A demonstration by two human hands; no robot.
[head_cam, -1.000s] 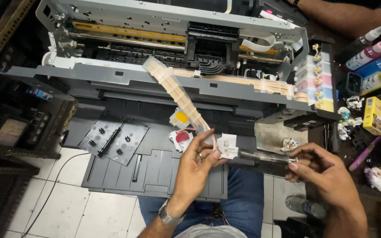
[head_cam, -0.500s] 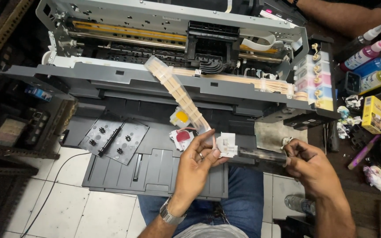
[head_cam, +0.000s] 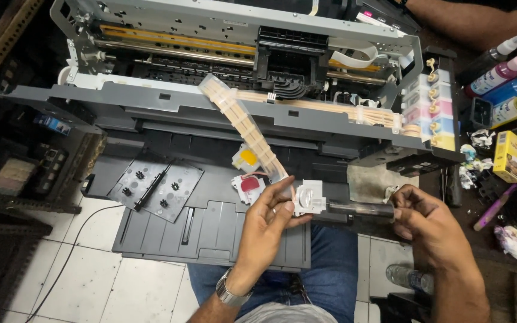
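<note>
Opened printer (head_cam: pixel 151 107) ahead; hands hold damper (head_cam: pixel 308 197), syringe (head_cam: pixel 360 208).

The scene is lit evenly from above, the printer (head_cam: pixel 240 90) and floor tiles (head_cam: pixel 91 281) are rendered sharp, slight glare is seen on the metal rails, and the left edge is lost in shadow.

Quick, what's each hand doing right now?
Left hand: closed, pinching the small white plastic ink cartridge piece.
Right hand: closed around the end of the clear plastic syringe.
</note>
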